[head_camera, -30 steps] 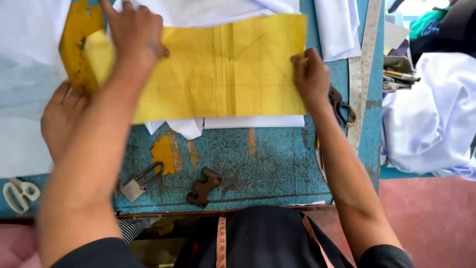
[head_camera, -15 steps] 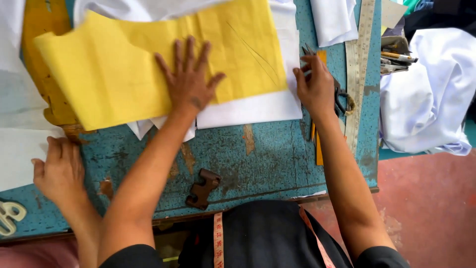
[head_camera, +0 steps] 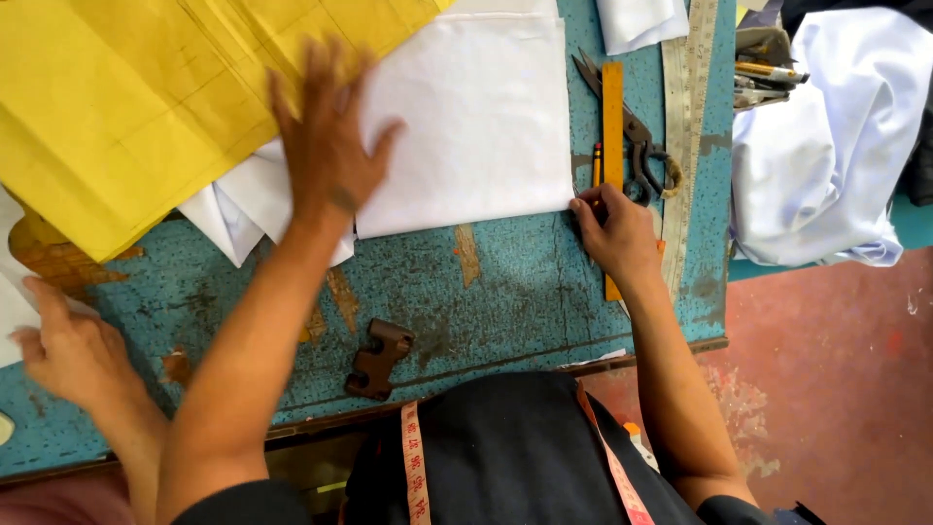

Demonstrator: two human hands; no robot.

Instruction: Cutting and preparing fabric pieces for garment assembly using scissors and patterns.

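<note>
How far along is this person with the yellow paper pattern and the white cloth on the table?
The white cloth lies folded flat on the blue table, and the yellow pattern sits mostly off it, to the left. The left hand presses where the two meet; the right hand rests at the cloth's corner. The scissors lie untouched and the cloth looks uncut, so cutting seems not yet begun.

The white fabric (head_camera: 466, 126) lies flat on the worn blue table — a folded, smooth rectangle with its lower edge running straight above bare tabletop. The yellow paper pattern (head_camera: 136, 107), creased and marked with thin pencilled lines, overlaps the fabric's upper left — tilted, its lower corner reaching toward the table's left side.
</note>
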